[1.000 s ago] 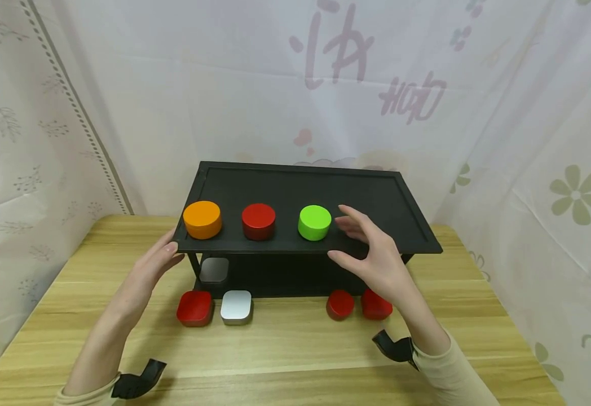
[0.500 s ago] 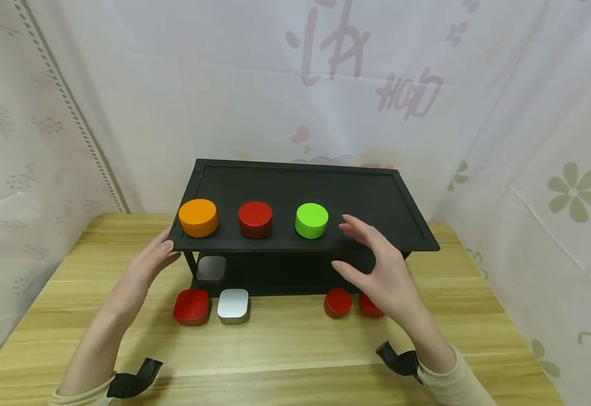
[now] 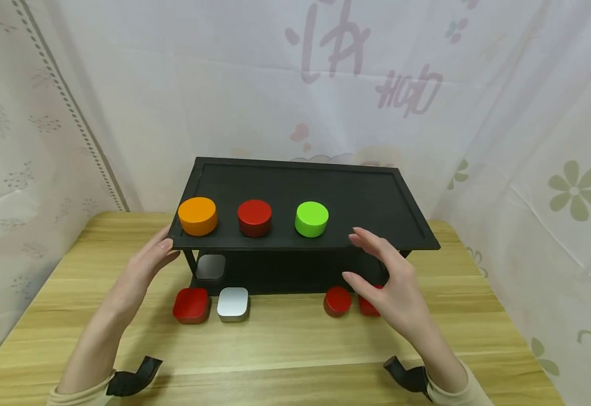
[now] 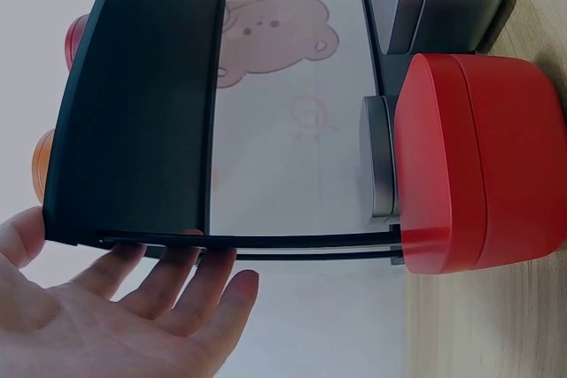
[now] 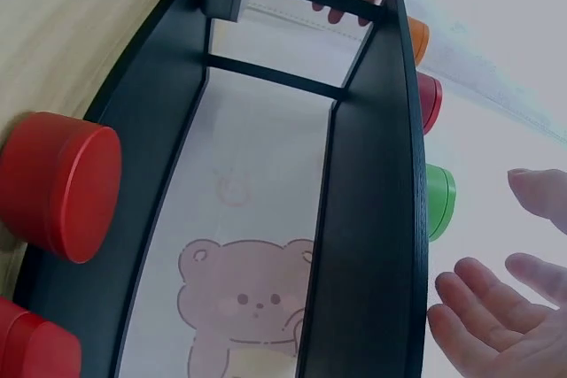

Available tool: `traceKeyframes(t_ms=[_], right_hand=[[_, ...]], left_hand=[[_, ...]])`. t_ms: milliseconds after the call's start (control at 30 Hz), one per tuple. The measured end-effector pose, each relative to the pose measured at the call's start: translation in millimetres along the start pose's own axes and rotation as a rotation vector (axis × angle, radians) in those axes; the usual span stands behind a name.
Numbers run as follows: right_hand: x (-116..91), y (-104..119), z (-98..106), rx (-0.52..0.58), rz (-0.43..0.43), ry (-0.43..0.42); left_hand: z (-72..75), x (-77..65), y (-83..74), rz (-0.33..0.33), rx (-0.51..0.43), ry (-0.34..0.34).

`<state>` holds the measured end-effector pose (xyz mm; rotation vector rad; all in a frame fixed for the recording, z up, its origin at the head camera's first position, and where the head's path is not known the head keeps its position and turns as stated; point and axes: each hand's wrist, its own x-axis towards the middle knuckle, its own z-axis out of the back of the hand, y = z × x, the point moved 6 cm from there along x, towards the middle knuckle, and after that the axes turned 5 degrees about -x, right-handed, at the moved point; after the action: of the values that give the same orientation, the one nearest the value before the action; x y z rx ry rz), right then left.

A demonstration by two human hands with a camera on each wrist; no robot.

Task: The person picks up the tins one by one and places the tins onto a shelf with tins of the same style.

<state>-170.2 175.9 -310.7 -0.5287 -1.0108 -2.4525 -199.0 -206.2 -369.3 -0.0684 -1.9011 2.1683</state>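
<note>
My left hand (image 3: 145,265) rests at the left end of a black two-tier shelf (image 3: 356,194), its thumb at the top's front corner. In the left wrist view its fingers (image 4: 208,285), fairly straight, lie against the side frame. My right hand (image 3: 394,282) hovers in front of the shelf's right half, fingers spread from the thumb and nothing between them. Along the shelf top stand an orange round tin (image 3: 197,217), a red round tin (image 3: 255,219) and a bright green round tin (image 3: 312,220); the green one is nearest the right hand.
Before the shelf, on the wooden table (image 3: 275,361), stand a red square tin (image 3: 192,305), a silver square tin (image 3: 233,304), a small red round tin (image 3: 337,301) and another red tin (image 3: 368,304), partly behind the right hand. A grey tin (image 3: 211,267) sits on the lower tier.
My right hand has drawn back from beside the green tin, toward me and slightly right. The left hand stays at the shelf's corner; the tins keep their places.
</note>
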Motion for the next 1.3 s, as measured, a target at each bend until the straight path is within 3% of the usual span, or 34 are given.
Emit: traceKeyframes(t_ms=[500,1300], right_hand=[[-13,-6,-6,0.019,0.026,0.037],[-22,-46,-33,-0.067,-0.062,0.194]], left_hand=[[2.0,0.4,-1.9,-0.017,-0.011,0.001],[-0.3,0.3,-2.0,-0.004,0.010,0.005]])
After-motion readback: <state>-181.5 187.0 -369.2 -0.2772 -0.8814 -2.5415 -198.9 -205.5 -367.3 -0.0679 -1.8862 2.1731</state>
